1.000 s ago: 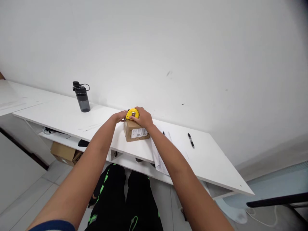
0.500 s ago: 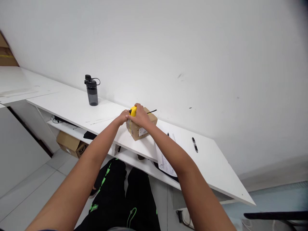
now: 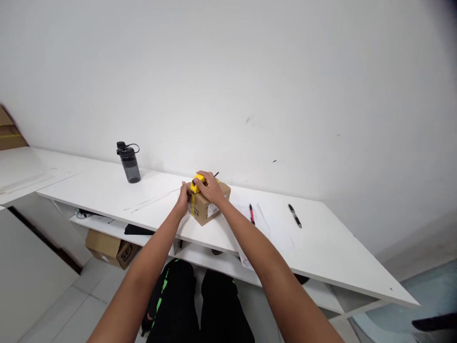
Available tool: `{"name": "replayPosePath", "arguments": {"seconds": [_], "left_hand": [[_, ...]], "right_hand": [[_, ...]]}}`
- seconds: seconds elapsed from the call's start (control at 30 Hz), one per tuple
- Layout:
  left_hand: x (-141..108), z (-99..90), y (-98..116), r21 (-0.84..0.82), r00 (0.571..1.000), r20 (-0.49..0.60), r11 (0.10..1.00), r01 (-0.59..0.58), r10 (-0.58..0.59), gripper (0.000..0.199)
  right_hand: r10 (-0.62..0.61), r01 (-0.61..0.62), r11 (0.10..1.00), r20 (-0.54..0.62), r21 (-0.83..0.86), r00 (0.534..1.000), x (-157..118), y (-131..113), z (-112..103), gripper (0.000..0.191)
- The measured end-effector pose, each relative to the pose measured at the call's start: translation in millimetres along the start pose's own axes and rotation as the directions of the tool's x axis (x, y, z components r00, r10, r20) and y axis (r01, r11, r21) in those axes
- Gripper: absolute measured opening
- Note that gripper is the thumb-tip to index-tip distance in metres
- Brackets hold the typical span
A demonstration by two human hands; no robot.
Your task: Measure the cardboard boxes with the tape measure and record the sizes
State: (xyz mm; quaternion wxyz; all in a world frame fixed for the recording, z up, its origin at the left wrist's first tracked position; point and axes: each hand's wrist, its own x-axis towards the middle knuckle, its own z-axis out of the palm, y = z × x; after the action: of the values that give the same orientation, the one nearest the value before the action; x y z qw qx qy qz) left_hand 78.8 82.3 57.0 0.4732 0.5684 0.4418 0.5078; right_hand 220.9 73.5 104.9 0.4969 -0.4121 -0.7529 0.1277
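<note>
A small brown cardboard box (image 3: 203,213) sits on the white desk, with a white label on its right-hand face. My right hand (image 3: 211,189) is closed around a yellow tape measure (image 3: 198,182), held against the box's top. Below the tape measure a yellow strip (image 3: 193,205) runs down the box's near left face; whether it is the measuring blade or packing tape I cannot tell. My left hand (image 3: 182,200) holds the left side of the box, thumb upward, its other fingers largely hidden. A black strap end sticks out beyond my right hand.
On the white desk (image 3: 339,243), a dark water bottle (image 3: 129,164) stands to the left. Paper sheets (image 3: 262,224), a red-and-black pen (image 3: 252,214) and a black pen (image 3: 294,216) lie to the right. A larger carton (image 3: 110,247) is below the desk's shelf. The wall borders the back edge.
My left hand has shifted from beside the tape measure down to the box's left side. The tape measure, in my right hand, now tilts over the box's near edge. The camera view has shifted.
</note>
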Motion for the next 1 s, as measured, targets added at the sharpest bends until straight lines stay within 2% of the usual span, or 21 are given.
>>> {"name": "replayPosePath", "arguments": {"seconds": [0.1,0.2,0.33,0.4,0.5,0.57,0.7,0.83,1.0], "left_hand": [[-5.0,1.3,-4.9,-0.102,0.992,-0.059,0.988,-0.115,0.109,0.085],[-7.2,2.1,-5.1,-0.081,0.995,-0.055,0.993,-0.086,0.082,0.09],[-6.7,5.1,-4.8,-0.169,0.993,-0.076,0.98,-0.106,0.094,0.085],[-5.2,6.9,-6.1,-0.139,0.986,-0.145,0.985,-0.102,0.082,0.076],[-1.7,9.4,-9.0,-0.079,0.947,-0.309,0.99,-0.113,0.084,0.054],[0.7,10.7,-10.3,-0.139,0.925,-0.372,0.981,-0.131,0.071,0.045],[2.7,11.4,-8.8,-0.27,0.926,-0.376,0.954,-0.126,0.016,0.038],[0.3,9.6,-4.5,-0.252,0.93,-0.366,0.961,-0.109,0.009,0.03],[-3.6,9.7,-2.1,-0.253,0.935,-0.356,0.963,-0.093,-0.003,0.03]], "right_hand": [[0.023,-0.022,0.999,0.022,-0.027,0.999,0.6,-3.9,-0.6,0.044],[0.041,-0.039,0.998,0.057,-0.051,0.998,1.0,-6.4,-1.6,0.048],[0.048,-0.043,0.997,0.076,-0.061,0.996,1.5,-8.1,-0.9,0.051],[0.075,-0.069,0.995,0.075,-0.07,0.994,1.7,-8.5,1.2,0.05],[0.119,-0.114,0.989,0.053,-0.094,0.991,2.3,-7.5,5.8,0.048],[0.135,-0.131,0.985,0.032,-0.109,0.99,2.7,-5.8,8.7,0.049],[0.137,-0.135,0.987,0.017,-0.084,0.99,4.0,-3.4,10.2,0.049],[0.147,-0.146,0.989,0.048,-0.023,0.988,7.9,-2.5,4.8,0.047],[0.15,-0.151,0.988,0.137,0.002,0.979,14.3,2.5,-4.4,0.047]]}}
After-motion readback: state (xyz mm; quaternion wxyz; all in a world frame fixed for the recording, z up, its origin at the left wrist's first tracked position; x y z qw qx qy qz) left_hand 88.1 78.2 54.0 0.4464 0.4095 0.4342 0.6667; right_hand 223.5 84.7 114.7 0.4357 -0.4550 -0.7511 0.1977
